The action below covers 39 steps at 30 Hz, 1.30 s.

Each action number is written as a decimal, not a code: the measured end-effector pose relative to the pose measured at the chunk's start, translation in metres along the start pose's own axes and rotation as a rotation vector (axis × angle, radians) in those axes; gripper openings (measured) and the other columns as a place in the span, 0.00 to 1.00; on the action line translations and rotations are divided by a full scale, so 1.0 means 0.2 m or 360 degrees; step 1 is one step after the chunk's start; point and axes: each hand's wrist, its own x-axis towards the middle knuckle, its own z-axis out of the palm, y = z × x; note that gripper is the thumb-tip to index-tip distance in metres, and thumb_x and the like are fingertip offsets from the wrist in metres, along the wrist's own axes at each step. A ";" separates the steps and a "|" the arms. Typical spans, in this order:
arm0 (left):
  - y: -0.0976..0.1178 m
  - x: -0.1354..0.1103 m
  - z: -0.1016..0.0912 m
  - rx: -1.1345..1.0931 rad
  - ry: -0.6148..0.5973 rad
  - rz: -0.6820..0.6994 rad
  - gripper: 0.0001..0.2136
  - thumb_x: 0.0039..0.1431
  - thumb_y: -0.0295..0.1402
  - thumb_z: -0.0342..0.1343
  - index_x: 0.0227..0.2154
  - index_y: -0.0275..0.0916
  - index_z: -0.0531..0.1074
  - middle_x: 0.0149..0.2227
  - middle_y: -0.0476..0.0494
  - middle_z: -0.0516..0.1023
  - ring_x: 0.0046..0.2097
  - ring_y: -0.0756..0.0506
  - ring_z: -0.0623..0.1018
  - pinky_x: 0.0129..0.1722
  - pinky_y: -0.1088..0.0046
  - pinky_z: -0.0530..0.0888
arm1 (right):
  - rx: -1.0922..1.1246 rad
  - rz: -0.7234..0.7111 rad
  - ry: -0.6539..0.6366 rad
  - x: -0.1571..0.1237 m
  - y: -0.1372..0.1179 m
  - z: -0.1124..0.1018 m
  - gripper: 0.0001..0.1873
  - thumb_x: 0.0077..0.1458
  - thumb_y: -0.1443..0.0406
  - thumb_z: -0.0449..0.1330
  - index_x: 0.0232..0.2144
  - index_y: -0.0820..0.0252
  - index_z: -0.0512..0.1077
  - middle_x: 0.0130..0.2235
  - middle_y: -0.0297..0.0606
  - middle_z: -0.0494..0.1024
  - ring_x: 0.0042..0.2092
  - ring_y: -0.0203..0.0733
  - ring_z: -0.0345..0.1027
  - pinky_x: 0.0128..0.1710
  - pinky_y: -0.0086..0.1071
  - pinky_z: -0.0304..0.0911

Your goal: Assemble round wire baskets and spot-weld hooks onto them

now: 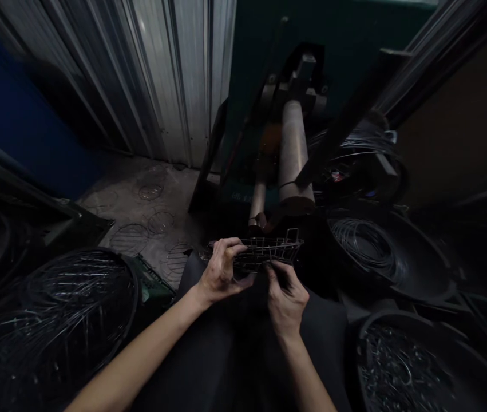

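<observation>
A small dark wire grille is held flat in front of me, just below a machine's rollers. My left hand wraps round its left end, fingers curled over the top edge. My right hand pinches its near edge from below, fingers closed. Both forearms reach up from the bottom of the view over my dark-clothed lap.
A machine with a pale steel roller stands straight ahead. A tub of wire rings sits at the left, coiled wire in a basin at the right, a bin of metal scraps lower right. Round wire grilles lie on the concrete floor.
</observation>
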 end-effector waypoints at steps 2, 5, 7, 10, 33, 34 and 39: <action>-0.02 0.01 0.01 0.0000 0.0006 0.0003 0.29 0.45 0.33 0.62 0.50 0.41 0.55 0.44 0.38 0.66 0.44 0.41 0.72 0.42 0.59 0.73 | -0.0001 -0.0039 -0.0008 0.02 0.01 0.01 0.07 0.54 0.61 0.59 0.31 0.58 0.74 0.30 0.36 0.77 0.32 0.38 0.71 0.36 0.32 0.67; -0.03 0.03 0.02 -0.0033 0.0039 -0.0003 0.28 0.46 0.32 0.62 0.50 0.40 0.56 0.43 0.38 0.66 0.44 0.41 0.72 0.43 0.59 0.73 | 0.0010 -0.0062 -0.0002 0.04 0.03 0.02 0.07 0.55 0.62 0.59 0.32 0.58 0.74 0.30 0.35 0.77 0.33 0.38 0.71 0.36 0.32 0.67; -0.04 0.03 0.03 -0.0065 0.0061 -0.0012 0.28 0.46 0.32 0.61 0.49 0.40 0.56 0.43 0.37 0.66 0.44 0.41 0.73 0.42 0.59 0.73 | 0.0010 -0.0051 0.0005 0.04 0.04 0.03 0.06 0.54 0.62 0.59 0.32 0.58 0.74 0.31 0.35 0.77 0.33 0.38 0.71 0.36 0.31 0.67; -0.05 0.03 0.05 -0.0079 0.0081 -0.0020 0.28 0.46 0.32 0.62 0.50 0.40 0.56 0.44 0.37 0.67 0.44 0.41 0.73 0.42 0.59 0.73 | 0.0016 -0.0047 0.0007 0.06 0.05 0.04 0.06 0.54 0.62 0.60 0.32 0.58 0.74 0.31 0.36 0.77 0.33 0.38 0.71 0.36 0.32 0.67; -0.08 0.06 0.05 -0.0097 0.0082 -0.0003 0.27 0.46 0.32 0.62 0.49 0.38 0.57 0.44 0.37 0.67 0.45 0.41 0.72 0.42 0.59 0.73 | 0.0059 -0.0112 0.0038 0.09 0.06 0.06 0.04 0.53 0.64 0.61 0.32 0.59 0.74 0.30 0.33 0.77 0.32 0.35 0.70 0.35 0.27 0.65; -0.08 0.06 0.05 -0.0102 0.0083 0.0004 0.27 0.46 0.32 0.62 0.49 0.38 0.57 0.44 0.37 0.66 0.45 0.41 0.72 0.42 0.59 0.73 | 0.0063 -0.0118 0.0039 0.09 0.06 0.07 0.04 0.53 0.65 0.61 0.32 0.59 0.74 0.30 0.33 0.76 0.32 0.35 0.70 0.35 0.27 0.65; -0.10 0.08 0.05 -0.0107 0.0081 0.0015 0.27 0.48 0.33 0.61 0.49 0.38 0.56 0.44 0.37 0.66 0.46 0.41 0.72 0.43 0.59 0.73 | 0.0062 -0.0126 0.0032 0.11 0.06 0.08 0.04 0.54 0.64 0.60 0.32 0.59 0.74 0.31 0.33 0.76 0.33 0.35 0.70 0.36 0.27 0.64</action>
